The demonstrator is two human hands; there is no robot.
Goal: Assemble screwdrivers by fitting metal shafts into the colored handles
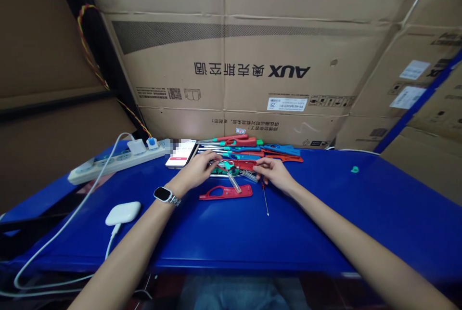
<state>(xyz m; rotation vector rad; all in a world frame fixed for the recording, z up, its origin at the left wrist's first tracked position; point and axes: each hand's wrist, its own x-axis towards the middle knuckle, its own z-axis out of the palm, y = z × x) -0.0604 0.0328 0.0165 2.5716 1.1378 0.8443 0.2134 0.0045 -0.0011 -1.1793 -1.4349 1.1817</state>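
Observation:
My right hand [276, 174] pinches the right end of a red lighter casing [246, 164], held above the table. At the casing's other end, my left hand [198, 171] has its fingers closed together near thin wires and a green part; what they grip is hidden. Below the casing are a clear fuel tube [234, 183] and a second clear tube [250, 175]. Another red casing half [231, 192] lies on the table, nearer to me. A thin screwdriver [266, 200] points toward me under my right fingers; whether they touch its red handle I cannot tell.
Several long-necked lighters [238, 142] lie piled behind my hands, with blue and orange casings [285, 150] alongside. Left of them are a phone [180, 153], a power strip [119, 162] and a white charging case [123, 213]. A green piece [354, 169] lies far right. Cardboard [249, 50] walls the back.

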